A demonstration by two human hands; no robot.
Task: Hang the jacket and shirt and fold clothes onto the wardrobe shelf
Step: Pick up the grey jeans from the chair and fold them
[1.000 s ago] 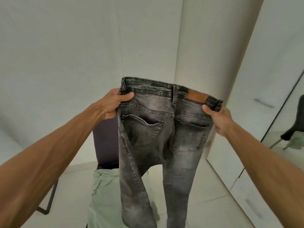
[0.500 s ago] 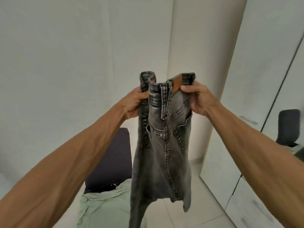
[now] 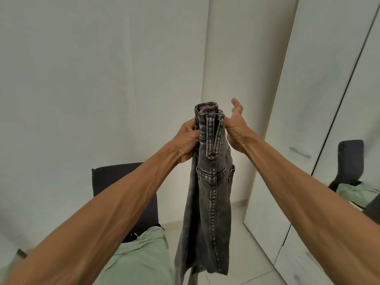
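Grey washed jeans (image 3: 207,198) hang in front of me, folded lengthwise with the two halves of the waistband pressed together at the top. My left hand (image 3: 188,138) grips the waistband from the left side. My right hand (image 3: 235,128) lies against the right side of the waistband with straight fingers pointing up and the thumb at the band. The legs drop down out of view at the bottom. A pale green garment (image 3: 141,256) lies on a dark chair (image 3: 115,182) below my left arm.
White wardrobe doors (image 3: 312,99) with a metal handle (image 3: 300,152) stand at the right. A mirror panel (image 3: 362,161) at the far right reflects the chair and green garment. White walls and a column fill the back; pale floor tiles lie below.
The jeans went from spread wide by the waistband to folded in half lengthwise. My hands came together, and the right hand's fingers have straightened off the waistband.
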